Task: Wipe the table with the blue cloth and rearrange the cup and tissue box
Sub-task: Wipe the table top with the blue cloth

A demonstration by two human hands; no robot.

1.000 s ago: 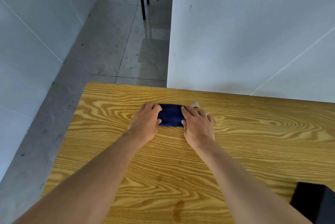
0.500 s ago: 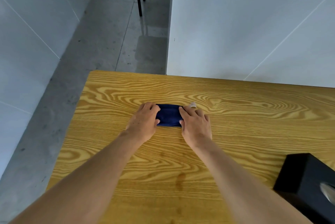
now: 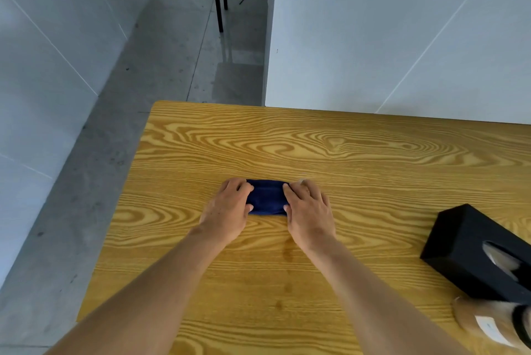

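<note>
Blue cloth [image 3: 267,197] lies folded on the wooden table [image 3: 344,147]. Your left hand [image 3: 227,211] and right hand [image 3: 309,211] press its ends, fingers fairly flat. Right of the cloth sits a black tissue box [image 3: 471,251].

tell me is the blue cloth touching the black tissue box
Apart. The head view shows the blue cloth between both hands at mid-table, with a wide stretch of bare wood separating it from the black tissue box at the right.

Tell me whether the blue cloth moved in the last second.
Yes. The blue cloth slid toward the person, away from the table's far edge and closer to the dark stain.
</note>
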